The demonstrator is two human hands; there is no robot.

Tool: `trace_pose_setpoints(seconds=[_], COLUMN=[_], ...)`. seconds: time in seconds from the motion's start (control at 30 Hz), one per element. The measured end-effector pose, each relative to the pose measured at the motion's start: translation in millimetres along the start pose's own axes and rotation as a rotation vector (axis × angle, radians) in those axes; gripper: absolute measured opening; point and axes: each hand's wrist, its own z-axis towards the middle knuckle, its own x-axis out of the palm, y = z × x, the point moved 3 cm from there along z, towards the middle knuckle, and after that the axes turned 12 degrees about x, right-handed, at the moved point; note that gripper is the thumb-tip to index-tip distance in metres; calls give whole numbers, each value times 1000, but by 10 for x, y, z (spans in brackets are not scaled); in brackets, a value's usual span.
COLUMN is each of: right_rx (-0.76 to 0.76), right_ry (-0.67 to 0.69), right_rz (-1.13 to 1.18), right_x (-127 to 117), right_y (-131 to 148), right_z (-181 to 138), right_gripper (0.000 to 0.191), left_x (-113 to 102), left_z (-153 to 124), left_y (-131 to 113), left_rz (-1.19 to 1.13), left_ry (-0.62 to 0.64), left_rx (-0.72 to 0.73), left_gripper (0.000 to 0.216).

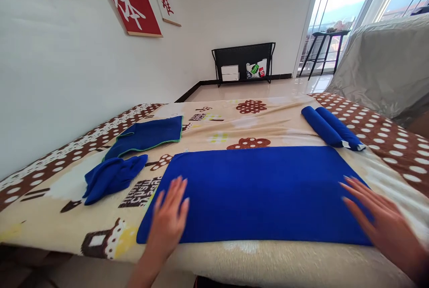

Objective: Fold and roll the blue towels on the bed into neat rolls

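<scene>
A blue towel (261,189) lies spread flat on the patterned blanket (248,122) in front of me. My left hand (169,218) rests flat on the towel's near left part, fingers stretched out and slightly blurred. My right hand (378,218) lies flat on the towel's near right corner, fingers spread. Neither hand holds anything.
Two rolled blue towels (330,127) lie at the far right of the blanket. A crumpled blue cloth (112,178) and a flat blue cloth with green edging (149,136) lie at the left. A black rack (243,62) stands by the far wall; a covered sofa (385,64) is at right.
</scene>
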Motion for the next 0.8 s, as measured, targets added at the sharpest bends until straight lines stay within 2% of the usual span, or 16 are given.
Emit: trace_pose_setpoints(seconds=[0.07,0.17,0.23,0.27,0.33,0.4,0.47,0.53,0.67,0.73,0.8], right_rx=[-173,-251,-245,-248,-264,-272,-246,-183,15,93,147], right_ry=[134,221,235,245,261,264,251,232,165,124,62], right_rz=[76,81,73,67,53,35,6,-31,-107,-136,-157], right_x=[258,783,1141,1295,1511,1574,1493,1312,891,766,704], right_y=[790,1768,2128,2213,2207,1986,1568,990,-232,-607,-746], right_z=[463,978,1127,1151,1151,1164,1230,1330,1465,1473,1431], right_gripper=[57,53,50,50,52,54,56,59,69,73,75], left_x=[145,512,833,986,1226,1346,1346,1256,972,846,744], left_z=[648,1427,1686,1741,1755,1719,1678,1619,1412,1318,1250], left_y=[-491,-1164,-1475,-1575,-1648,-1540,-1238,-759,373,745,857], left_rz=[-133,-177,-185,-185,-180,-168,-147,-114,-16,31,73], left_ry=[190,256,283,293,300,294,289,290,284,269,241], left_rx=[107,196,207,207,206,201,170,91,-159,-255,-307], left_gripper=[58,59,59,59,58,57,58,60,59,59,59])
